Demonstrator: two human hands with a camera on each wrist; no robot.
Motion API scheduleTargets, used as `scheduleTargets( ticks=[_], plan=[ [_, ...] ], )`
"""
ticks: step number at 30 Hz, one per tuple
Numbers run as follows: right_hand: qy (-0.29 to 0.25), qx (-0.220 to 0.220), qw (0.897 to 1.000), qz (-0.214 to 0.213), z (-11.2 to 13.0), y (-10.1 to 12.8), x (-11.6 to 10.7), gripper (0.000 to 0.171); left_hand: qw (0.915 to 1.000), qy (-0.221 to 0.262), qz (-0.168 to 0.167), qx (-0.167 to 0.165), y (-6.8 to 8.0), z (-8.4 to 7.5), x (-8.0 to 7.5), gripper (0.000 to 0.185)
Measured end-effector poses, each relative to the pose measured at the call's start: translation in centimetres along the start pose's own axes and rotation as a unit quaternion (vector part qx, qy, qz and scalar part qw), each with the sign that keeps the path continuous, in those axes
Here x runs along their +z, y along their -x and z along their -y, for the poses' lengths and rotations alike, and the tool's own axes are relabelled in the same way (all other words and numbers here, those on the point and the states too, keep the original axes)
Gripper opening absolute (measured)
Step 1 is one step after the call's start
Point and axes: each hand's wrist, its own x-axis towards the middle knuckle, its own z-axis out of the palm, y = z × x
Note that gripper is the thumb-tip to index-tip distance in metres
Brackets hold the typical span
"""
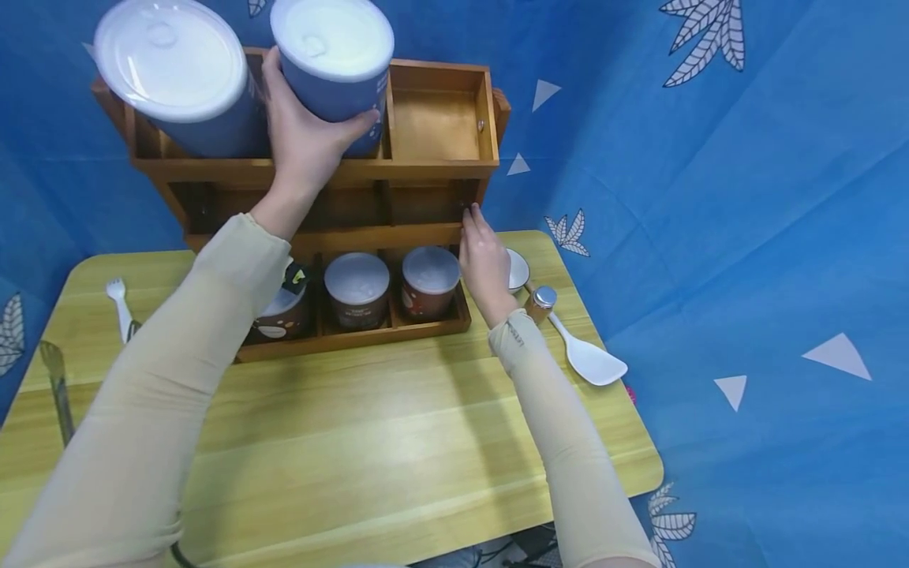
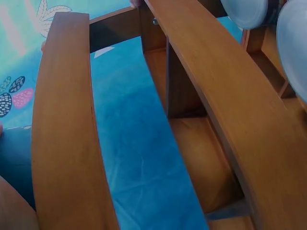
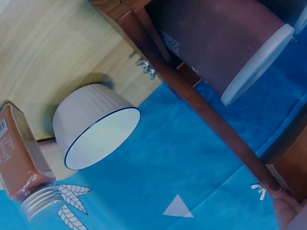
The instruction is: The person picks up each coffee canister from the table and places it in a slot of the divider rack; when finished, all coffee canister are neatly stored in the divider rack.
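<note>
In the head view, my left hand (image 1: 305, 146) grips a blue canister (image 1: 348, 99) with a white lid, fingers on its left side and thumb across its front. It stands in the top tier of a wooden three-tier rack (image 1: 327, 170). Close to its left is a larger blue canister (image 1: 206, 122) with a white lid. My right hand (image 1: 486, 264) holds the rack's right side by the middle tier; in the right wrist view its fingertips (image 3: 286, 209) are on the wooden frame. Brown lidded jars (image 1: 357, 296) stand in the bottom tier.
Right of the rack are a white bowl (image 1: 518, 270), a silver-capped spice bottle (image 1: 541, 304) and a white spatula (image 1: 596, 363). A white fork (image 1: 119, 300) and a dark-handled utensil (image 1: 60, 390) lie on the table's left. Blue cloth (image 1: 710, 237) hangs behind.
</note>
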Motion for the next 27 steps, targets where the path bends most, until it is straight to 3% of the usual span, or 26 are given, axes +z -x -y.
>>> scheduleTargets(
  ticks=[7,16,21,27],
  plan=[
    [-0.005,-0.01,1.0,-0.01,0.1,-0.4,0.2,0.039,0.9996,0.0,0.025,0.014,0.9,-0.4,-0.6,0.105],
    [-0.011,-0.01,1.0,-0.002,0.3,-0.5,0.8,0.039,0.9986,-0.038,0.037,-0.006,2.6,0.2,-1.5,0.109],
    [-0.011,-0.007,1.0,-0.005,-0.1,-0.3,0.9,0.039,0.997,-0.033,0.068,-0.015,6.4,0.8,-2.8,0.106],
    [-0.006,0.0,1.0,-0.014,-1.6,0.1,0.8,0.038,0.9898,-0.07,0.123,0.016,12.3,2.7,-4.7,0.105]
  ],
)
